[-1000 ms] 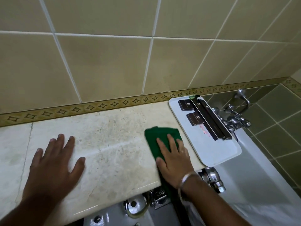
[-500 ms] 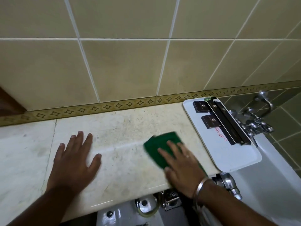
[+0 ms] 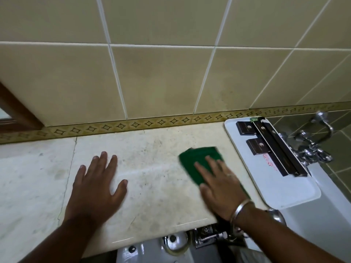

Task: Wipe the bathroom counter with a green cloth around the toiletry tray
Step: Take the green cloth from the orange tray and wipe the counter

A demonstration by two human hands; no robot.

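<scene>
A green cloth (image 3: 195,162) lies flat on the beige marble counter (image 3: 152,152), just left of the white toiletry tray (image 3: 284,188). My right hand (image 3: 220,186) presses down on the cloth with fingers spread, a metal bangle on the wrist. The cloth's near part is hidden under the hand. My left hand (image 3: 96,185) rests palm-down on the bare counter, fingers apart, holding nothing. The tray sits at the counter's right end and carries several dark boxes (image 3: 269,145).
A tiled wall (image 3: 161,76) with a patterned border rises behind the counter. Chrome taps (image 3: 311,147) and a white tub (image 3: 326,215) lie right of the tray. Chrome fittings (image 3: 207,236) and a white fixture (image 3: 144,251) sit below the front edge. A wooden frame (image 3: 15,112) is at far left.
My right hand has slid the cloth leftward along the counter, away from the tray, with small strokes. The left hand stays planted. The view has shifted left.
</scene>
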